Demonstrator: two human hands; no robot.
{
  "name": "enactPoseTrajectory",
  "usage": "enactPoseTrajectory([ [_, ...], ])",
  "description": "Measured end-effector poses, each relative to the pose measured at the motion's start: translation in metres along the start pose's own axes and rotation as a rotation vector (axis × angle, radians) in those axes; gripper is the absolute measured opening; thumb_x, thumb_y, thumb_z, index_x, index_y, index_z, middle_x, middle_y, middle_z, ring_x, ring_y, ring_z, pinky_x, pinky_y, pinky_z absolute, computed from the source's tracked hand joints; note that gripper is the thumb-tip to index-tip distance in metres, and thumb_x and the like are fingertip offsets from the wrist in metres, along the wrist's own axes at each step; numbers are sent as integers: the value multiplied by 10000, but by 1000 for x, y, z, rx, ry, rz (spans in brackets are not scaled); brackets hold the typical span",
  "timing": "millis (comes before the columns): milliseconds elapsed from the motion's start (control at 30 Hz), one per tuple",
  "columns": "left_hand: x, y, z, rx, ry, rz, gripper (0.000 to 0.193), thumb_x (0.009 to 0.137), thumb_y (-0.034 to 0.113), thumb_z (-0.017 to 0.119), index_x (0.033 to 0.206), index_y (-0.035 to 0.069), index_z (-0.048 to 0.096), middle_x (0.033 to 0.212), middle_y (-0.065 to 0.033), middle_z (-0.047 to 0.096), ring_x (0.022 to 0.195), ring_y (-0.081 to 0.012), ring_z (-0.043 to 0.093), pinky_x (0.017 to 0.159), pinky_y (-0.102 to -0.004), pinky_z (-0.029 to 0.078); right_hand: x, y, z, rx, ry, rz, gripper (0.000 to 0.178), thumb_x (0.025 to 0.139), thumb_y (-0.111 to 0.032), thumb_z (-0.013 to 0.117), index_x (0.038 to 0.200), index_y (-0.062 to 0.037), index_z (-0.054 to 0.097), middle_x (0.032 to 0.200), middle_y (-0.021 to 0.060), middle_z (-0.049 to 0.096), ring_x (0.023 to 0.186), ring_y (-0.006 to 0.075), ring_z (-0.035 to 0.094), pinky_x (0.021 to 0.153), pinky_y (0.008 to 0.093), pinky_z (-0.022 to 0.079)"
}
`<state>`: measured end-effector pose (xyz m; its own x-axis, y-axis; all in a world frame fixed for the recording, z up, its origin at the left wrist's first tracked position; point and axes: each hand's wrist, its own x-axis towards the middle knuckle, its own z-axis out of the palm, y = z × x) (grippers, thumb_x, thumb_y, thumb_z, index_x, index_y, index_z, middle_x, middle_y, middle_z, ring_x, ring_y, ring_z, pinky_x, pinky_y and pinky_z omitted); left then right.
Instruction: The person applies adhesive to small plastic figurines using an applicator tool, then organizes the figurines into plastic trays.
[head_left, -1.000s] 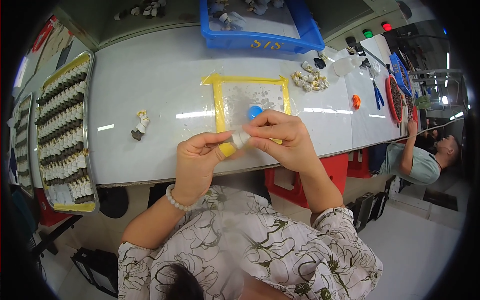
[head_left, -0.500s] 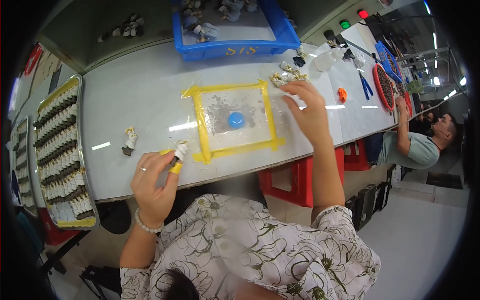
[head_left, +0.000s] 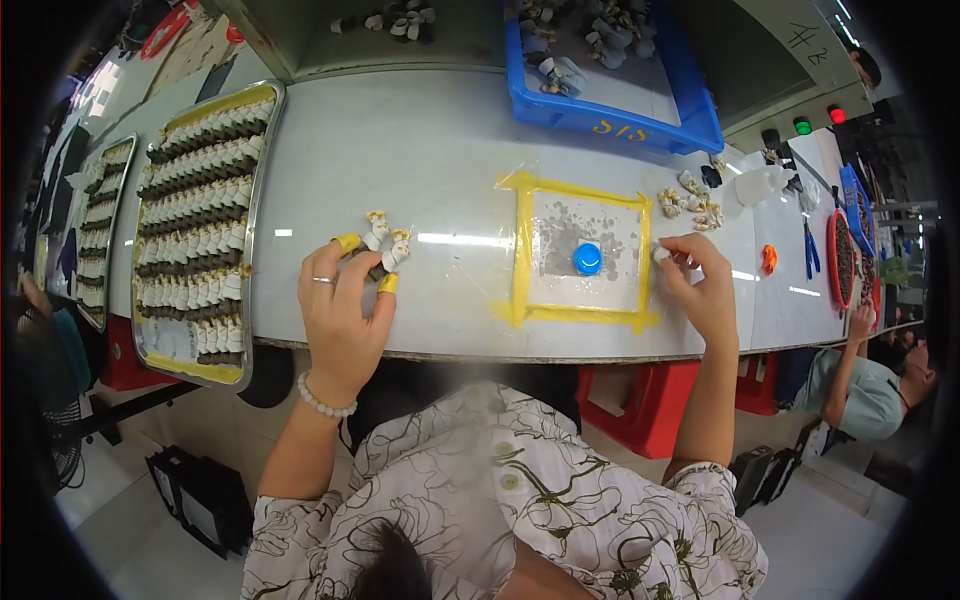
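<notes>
My left hand [head_left: 348, 310], with yellow tape on its fingertips, has thumb and fingers closed around a small white-and-grey figurine [head_left: 398, 250] with a yellowish top. Right beside it, by the index finger, is a second like figurine [head_left: 375, 232]; whether the fingers touch it I cannot tell. My right hand [head_left: 703, 285] pinches a small white piece [head_left: 661, 254] at the right edge of a yellow-taped square [head_left: 522, 250]. Inside that square, on a greyish stained sheet, sits a round blue cap [head_left: 587, 259]. A little heap of small white-and-yellow parts [head_left: 690, 200] lies just beyond the right hand.
At left stands a metal tray [head_left: 250, 240] with rows of figurines, a second tray [head_left: 105, 235] past it. A blue bin [head_left: 620, 130] of parts is at the back. Rightward are a white bottle [head_left: 762, 186], an orange item [head_left: 769, 259], blue-handled pliers [head_left: 811, 250] and a person [head_left: 860, 390].
The view has swung left. My left hand has brought its figurine beside the one lying on the table. My right hand has come away from the heap of parts, pinching a white piece.
</notes>
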<state>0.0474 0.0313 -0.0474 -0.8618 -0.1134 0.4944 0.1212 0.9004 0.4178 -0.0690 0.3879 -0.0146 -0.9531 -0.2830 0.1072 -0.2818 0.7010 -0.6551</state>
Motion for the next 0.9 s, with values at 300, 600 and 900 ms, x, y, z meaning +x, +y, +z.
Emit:
enactPoseTrajectory([
  [300, 85, 3, -32, -82, -125, 12, 375, 691, 89, 677, 1030, 1, 544, 1023, -168, 561, 916, -296, 538, 803, -365, 436, -11, -2, 9, -121, 47, -85, 246, 739, -23, 671, 983, -3, 649, 865, 94, 585, 713, 188, 553, 609, 279, 443],
  [600, 235, -99, 75, -55, -155, -69, 345, 766, 162, 619, 1081, 24, 591, 969, -181, 642, 872, -324, 621, 759, -375, 488, -13, -6, 14, -146, 126, -187, 234, 731, -19, 666, 964, -3, 655, 879, 96, 599, 738, 220, 570, 648, 306, 463],
  [900, 245, -112, 110, -96, -93, 47, 269, 753, 152, 633, 1001, 53, 598, 882, -174, 645, 808, -330, 620, 725, -372, 496, -15, -10, 15, -23, 131, -188, 210, 726, -34, 674, 936, -17, 659, 864, 104, 602, 747, 246, 578, 634, 321, 476],
])
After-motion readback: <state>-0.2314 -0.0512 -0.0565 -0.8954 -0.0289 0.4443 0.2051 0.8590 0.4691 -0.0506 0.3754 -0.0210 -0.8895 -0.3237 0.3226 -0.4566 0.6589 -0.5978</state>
